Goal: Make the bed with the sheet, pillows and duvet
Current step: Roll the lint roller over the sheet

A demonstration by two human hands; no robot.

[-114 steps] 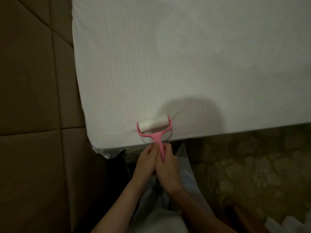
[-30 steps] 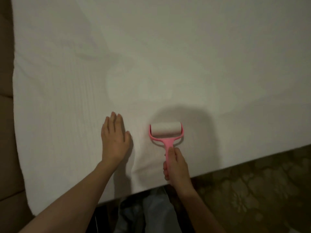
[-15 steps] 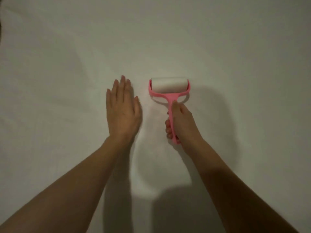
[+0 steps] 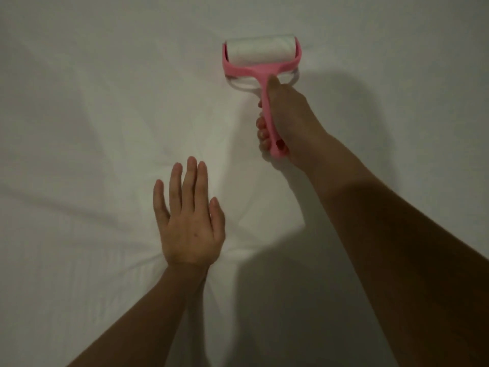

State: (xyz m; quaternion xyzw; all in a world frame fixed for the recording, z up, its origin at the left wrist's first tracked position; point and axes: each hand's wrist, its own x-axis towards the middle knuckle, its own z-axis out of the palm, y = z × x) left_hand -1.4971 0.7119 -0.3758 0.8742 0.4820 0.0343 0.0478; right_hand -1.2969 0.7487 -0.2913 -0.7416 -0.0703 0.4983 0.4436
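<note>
White cotton bed sheet (image 4: 92, 115), faintly striped in its weave, fills the whole head view and lies spread over the bed, with soft creases fanning outward from the spot where the left hand (image 4: 191, 226) presses on it. That hand lies palm down in the lower middle of the view, its fingers (image 4: 191, 178) straight and close together, the thumb slightly apart on the right side; it grips nothing. The bare left forearm runs from the wrist down to the lower left edge.

Farther up and to the right, the right hand (image 4: 288, 120) is wrapped around the slim handle of a pink plastic lint roller with a white paper drum (image 4: 260, 53). The fingers curl under the handle (their tips show on its left side), and one digit, which one is hard to tell, lies extended along the top of the handle toward the fork. The drum rests on the sheet, well apart from the left hand, with the handle slanting down toward the wrist. A dark shadow of the right hand falls on the sheet to the right of the roller.
</note>
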